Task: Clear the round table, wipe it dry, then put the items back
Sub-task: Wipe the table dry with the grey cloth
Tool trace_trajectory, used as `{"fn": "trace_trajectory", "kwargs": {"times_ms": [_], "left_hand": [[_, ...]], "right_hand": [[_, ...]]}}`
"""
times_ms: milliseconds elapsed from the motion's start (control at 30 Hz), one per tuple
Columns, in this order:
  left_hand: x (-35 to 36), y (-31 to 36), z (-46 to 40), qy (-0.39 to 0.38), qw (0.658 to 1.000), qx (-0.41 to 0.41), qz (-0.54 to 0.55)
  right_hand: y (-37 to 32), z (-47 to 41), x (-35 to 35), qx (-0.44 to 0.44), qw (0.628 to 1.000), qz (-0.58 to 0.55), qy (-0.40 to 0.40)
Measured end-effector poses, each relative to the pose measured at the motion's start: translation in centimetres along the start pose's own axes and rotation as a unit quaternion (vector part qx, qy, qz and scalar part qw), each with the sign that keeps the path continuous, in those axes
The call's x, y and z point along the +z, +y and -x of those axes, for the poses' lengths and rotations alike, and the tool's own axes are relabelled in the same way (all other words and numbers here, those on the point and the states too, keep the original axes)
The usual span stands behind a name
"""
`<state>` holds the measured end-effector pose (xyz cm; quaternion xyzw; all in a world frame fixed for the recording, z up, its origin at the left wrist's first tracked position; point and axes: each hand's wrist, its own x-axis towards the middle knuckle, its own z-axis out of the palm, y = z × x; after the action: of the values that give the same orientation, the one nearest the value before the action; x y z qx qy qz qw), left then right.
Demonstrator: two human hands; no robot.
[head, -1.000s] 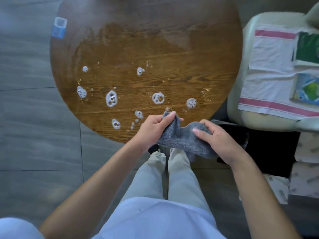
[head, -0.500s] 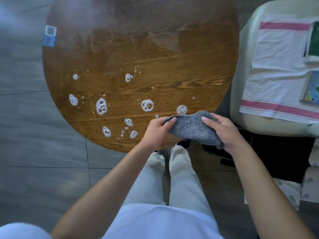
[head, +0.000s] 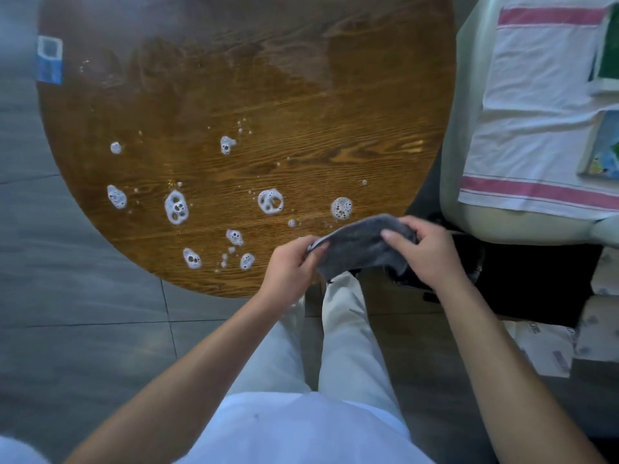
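Observation:
The round wooden table (head: 301, 95) fills the upper left of the view, wet, with several white foam blobs (head: 176, 207) scattered over its near half. A grey cloth (head: 358, 246) is stretched between both hands just above the table's near right edge. My left hand (head: 289, 267) pinches the cloth's left end. My right hand (head: 423, 254) grips its right end, thumb on top.
A pale chair (head: 455, 182) stands to the right, covered by a white towel with red stripes (head: 536, 105), with books or cards (head: 603, 145) lying on it. A blue-and-white sticker (head: 49, 58) sits at the table's far left rim. Grey tiled floor lies below; my legs stand beside the table edge.
Both hands rose with the cloth from below the table's edge to over it and pulled it out flatter. The view shifted slightly, so the table sits further left.

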<state>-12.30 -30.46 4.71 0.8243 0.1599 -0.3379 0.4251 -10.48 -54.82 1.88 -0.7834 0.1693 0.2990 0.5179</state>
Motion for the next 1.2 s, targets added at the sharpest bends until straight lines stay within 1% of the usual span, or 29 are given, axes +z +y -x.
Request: {"fn": "trace_trajectory", "kwargs": {"times_ms": [133, 200, 267, 367, 400, 467, 533, 600, 667, 700, 800, 867, 933, 1033, 1100, 1200], "left_hand": [[-1.9, 2.7, -4.9, 0.058, 0.991, 0.068, -0.103], [-2.7, 3.7, -8.1, 0.086, 0.978, 0.084, -0.171], [-3.6, 4.7, -10.8, 0.097, 0.963, 0.094, -0.235], [-4.8, 5.1, -13.1, 0.101, 0.941, 0.122, -0.301], [-5.0, 4.9, -13.3, 0.106, 0.934, 0.134, -0.313], [-5.5, 3.6, -13.3, 0.115, 0.929, 0.158, -0.315], [-7.1, 1.7, -13.0, 0.142, 0.935, 0.186, -0.268], [-8.9, -0.8, -12.9, 0.203, 0.934, 0.212, -0.204], [-11.8, -3.3, -12.8, 0.253, 0.925, 0.201, -0.198], [-13.4, -4.6, -13.1, 0.269, 0.923, 0.181, -0.209], [-18.5, -7.2, -14.7, 0.283, 0.921, 0.082, -0.253], [-21.4, -7.8, -16.1, 0.274, 0.919, 0.041, -0.281], [-23.8, -8.0, -17.6, 0.258, 0.915, 0.036, -0.308], [-25.8, -8.7, -19.9, 0.216, 0.911, 0.027, -0.35], [-26.2, -9.1, -20.7, 0.185, 0.918, 0.009, -0.351], [-26.4, -9.4, -21.0, 0.164, 0.929, 0.003, -0.332]], "right_hand": [[-2.0, -4.3, -0.5, -0.061, 0.987, 0.115, 0.093], [-2.9, -6.4, -0.1, -0.059, 0.976, 0.169, 0.12], [-3.6, -7.9, 0.7, -0.06, 0.967, 0.2, 0.144], [-3.8, -7.5, 3.2, -0.148, 0.927, 0.248, 0.238], [-3.5, -7.0, 4.5, -0.177, 0.918, 0.261, 0.243], [-2.5, -6.1, 7.3, -0.205, 0.909, 0.299, 0.205], [-1.5, -6.3, 9.9, -0.198, 0.905, 0.337, 0.168], [-0.8, -7.3, 10.9, -0.175, 0.901, 0.357, 0.173], [-0.2, -8.9, 11.0, -0.161, 0.893, 0.375, 0.19], [-0.1, -9.4, 11.0, -0.157, 0.886, 0.39, 0.194], [0.5, -9.9, 11.2, -0.15, 0.86, 0.452, 0.185], [0.7, -10.0, 11.4, -0.143, 0.853, 0.467, 0.185], [0.5, -10.1, 11.7, -0.136, 0.85, 0.468, 0.2], [0.3, -9.5, 13.1, -0.12, 0.856, 0.453, 0.218], [0.2, -8.0, 16.0, -0.131, 0.854, 0.46, 0.202], [0.3, -5.7, 20.6, -0.175, 0.851, 0.471, 0.15]]}}
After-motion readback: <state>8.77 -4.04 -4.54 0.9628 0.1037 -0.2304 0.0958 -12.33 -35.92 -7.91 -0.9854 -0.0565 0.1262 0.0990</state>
